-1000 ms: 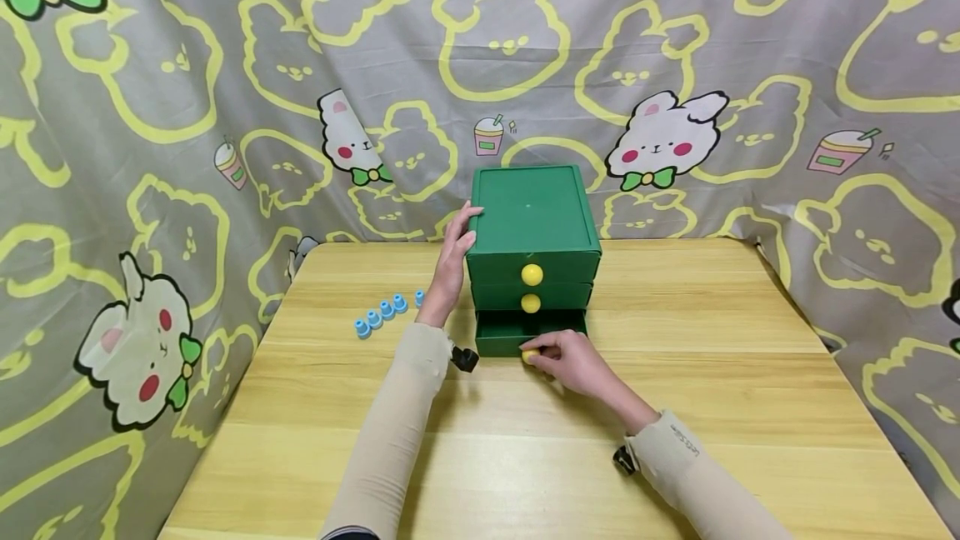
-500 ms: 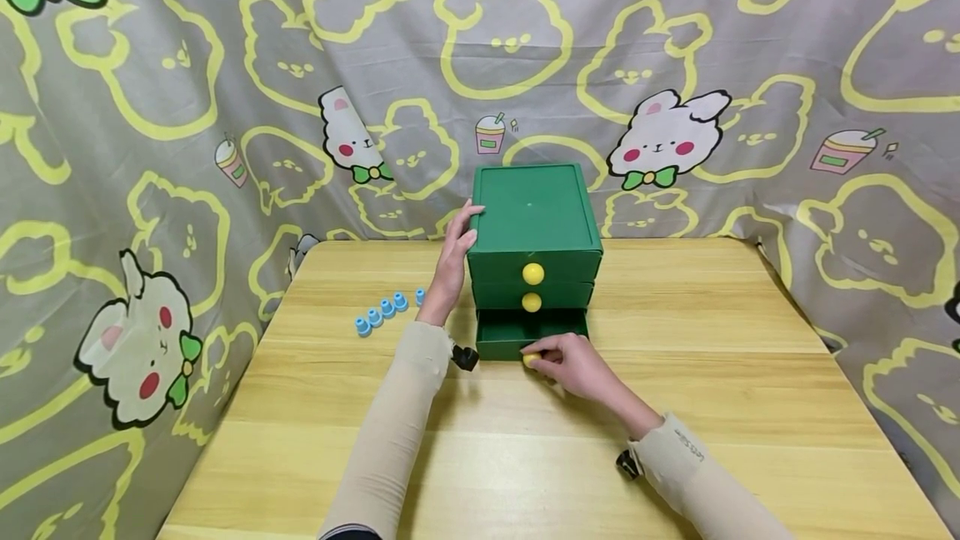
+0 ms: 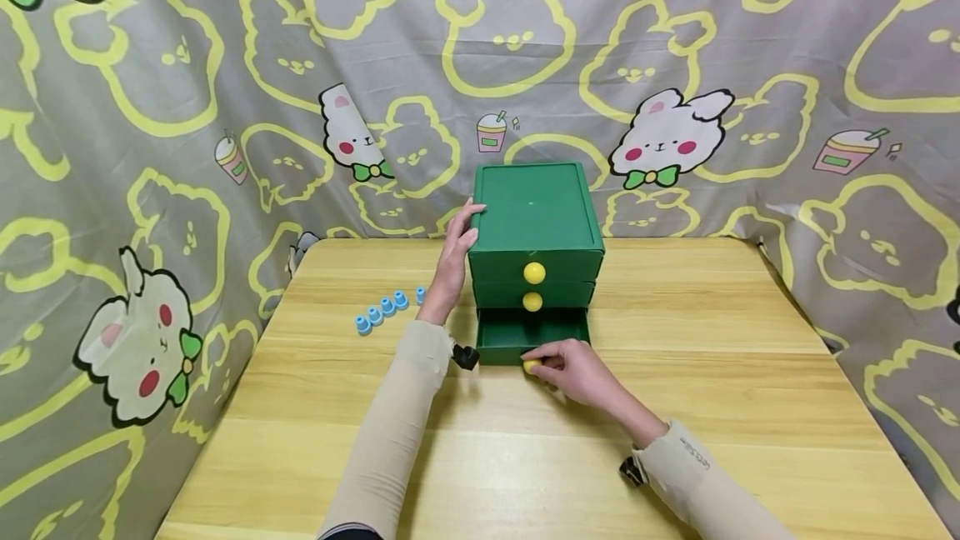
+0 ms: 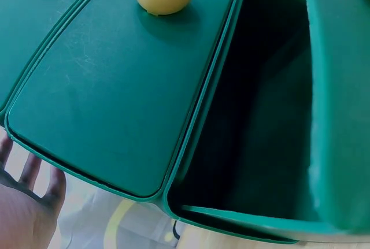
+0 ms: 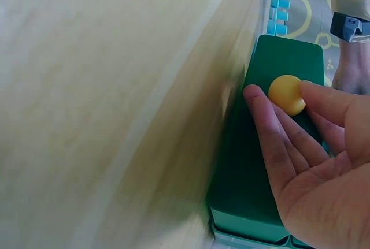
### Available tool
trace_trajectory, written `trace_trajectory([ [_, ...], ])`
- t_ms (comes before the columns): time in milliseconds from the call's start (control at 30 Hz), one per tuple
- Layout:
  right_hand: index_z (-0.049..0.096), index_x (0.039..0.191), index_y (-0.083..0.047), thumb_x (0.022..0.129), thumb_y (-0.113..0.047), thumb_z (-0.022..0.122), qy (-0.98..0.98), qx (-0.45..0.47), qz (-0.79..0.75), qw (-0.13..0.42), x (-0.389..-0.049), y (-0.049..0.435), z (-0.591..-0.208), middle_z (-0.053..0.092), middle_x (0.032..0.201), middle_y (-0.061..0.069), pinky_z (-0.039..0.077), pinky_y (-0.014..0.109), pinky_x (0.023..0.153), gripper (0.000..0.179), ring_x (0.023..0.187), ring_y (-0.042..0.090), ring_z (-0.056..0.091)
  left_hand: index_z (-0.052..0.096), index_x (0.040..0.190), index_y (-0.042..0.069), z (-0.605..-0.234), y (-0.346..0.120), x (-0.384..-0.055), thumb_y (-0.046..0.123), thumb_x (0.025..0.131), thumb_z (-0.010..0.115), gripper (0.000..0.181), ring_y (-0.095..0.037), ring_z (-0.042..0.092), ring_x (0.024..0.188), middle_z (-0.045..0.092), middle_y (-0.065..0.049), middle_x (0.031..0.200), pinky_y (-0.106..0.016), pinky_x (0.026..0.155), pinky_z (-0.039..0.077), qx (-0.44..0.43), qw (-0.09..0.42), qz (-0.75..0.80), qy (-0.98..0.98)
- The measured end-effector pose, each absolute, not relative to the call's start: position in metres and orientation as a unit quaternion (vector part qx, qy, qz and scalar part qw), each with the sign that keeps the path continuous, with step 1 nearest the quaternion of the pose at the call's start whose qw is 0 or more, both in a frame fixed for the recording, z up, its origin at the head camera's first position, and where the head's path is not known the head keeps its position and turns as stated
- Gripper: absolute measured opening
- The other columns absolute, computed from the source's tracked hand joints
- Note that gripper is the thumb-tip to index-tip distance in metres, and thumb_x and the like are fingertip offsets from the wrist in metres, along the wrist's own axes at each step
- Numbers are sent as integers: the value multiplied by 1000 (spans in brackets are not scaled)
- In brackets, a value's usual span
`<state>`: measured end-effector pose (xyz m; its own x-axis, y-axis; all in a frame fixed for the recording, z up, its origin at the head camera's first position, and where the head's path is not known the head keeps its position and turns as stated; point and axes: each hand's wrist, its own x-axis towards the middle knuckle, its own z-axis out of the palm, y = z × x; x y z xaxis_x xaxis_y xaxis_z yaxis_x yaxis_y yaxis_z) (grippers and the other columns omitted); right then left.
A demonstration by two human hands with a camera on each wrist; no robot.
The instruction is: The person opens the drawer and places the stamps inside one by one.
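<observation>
A green three-drawer cabinet (image 3: 532,211) with yellow knobs stands on the wooden table. Its bottom drawer (image 3: 497,355) is pulled partway out, and the part of its inside that shows holds nothing. My right hand (image 3: 579,372) pinches that drawer's round yellow knob (image 5: 284,94) between thumb and fingers. Against the cabinet's left side lies my left hand (image 3: 452,263), fingers extended, tips at the top edge. In the left wrist view, the left hand's fingers (image 4: 55,188) reach along the cabinet's side beside the closed upper drawers.
Several small light-blue, cone-like pieces (image 3: 387,307) stand in a slanting row on the table (image 3: 300,440), left of the cabinet. A grey curtain (image 3: 247,65) with yellow cartoon outlines hangs behind the table and along its sides.
The bottom drawer has slid a little farther out toward me, with my right hand moving back along with its knob. My left hand keeps its place on the cabinet's side.
</observation>
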<state>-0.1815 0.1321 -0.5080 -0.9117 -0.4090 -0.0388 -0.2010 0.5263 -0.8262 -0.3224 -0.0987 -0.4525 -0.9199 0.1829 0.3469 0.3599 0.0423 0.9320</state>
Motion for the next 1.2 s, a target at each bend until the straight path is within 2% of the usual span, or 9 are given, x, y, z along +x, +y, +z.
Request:
trace_trajectory([
  [200,79,118,-10,97,-11,73,868,-179,-449,112,-177,132,-508,76,117,11,54,23,61,23,81,17,72,49,153,21,-453,-99,-322,43,100,43,58,-24,21,157,18,2,173,-61,124,16,-197,68,-665,-717],
  [367,81,117,-13,96,-14,73,880,-182,-427,102,-170,134,-509,77,119,8,55,21,69,22,86,9,71,48,153,20,-452,-101,-321,39,101,43,56,-24,20,157,18,6,173,-60,124,16,-203,58,-668,-713],
  [500,81,115,-14,96,-15,74,883,-190,-418,97,-164,134,-509,78,117,6,56,20,73,21,89,7,73,47,153,21,-452,-101,-320,39,101,43,55,-22,20,157,17,8,172,-60,125,15,-201,52,-667,-715],
  [633,81,115,-14,96,-14,74,881,-196,-419,97,-157,134,-508,78,115,6,56,19,72,21,88,7,74,47,153,23,-453,-101,-320,41,102,42,55,-22,20,157,18,8,172,-59,124,16,-200,51,-665,-718],
  [867,81,114,-14,95,-13,74,880,-192,-422,107,-145,134,-507,78,114,7,56,19,70,20,86,6,73,45,155,19,-455,-102,-323,38,103,40,55,-25,19,158,15,4,173,-61,124,15,-205,47,-672,-710],
  [1200,81,115,-16,95,-13,74,878,-186,-424,125,-131,134,-507,79,113,5,57,20,70,21,84,1,71,47,153,26,-453,-103,-323,45,102,42,55,-22,18,158,16,6,173,-61,124,15,-202,53,-661,-721],
])
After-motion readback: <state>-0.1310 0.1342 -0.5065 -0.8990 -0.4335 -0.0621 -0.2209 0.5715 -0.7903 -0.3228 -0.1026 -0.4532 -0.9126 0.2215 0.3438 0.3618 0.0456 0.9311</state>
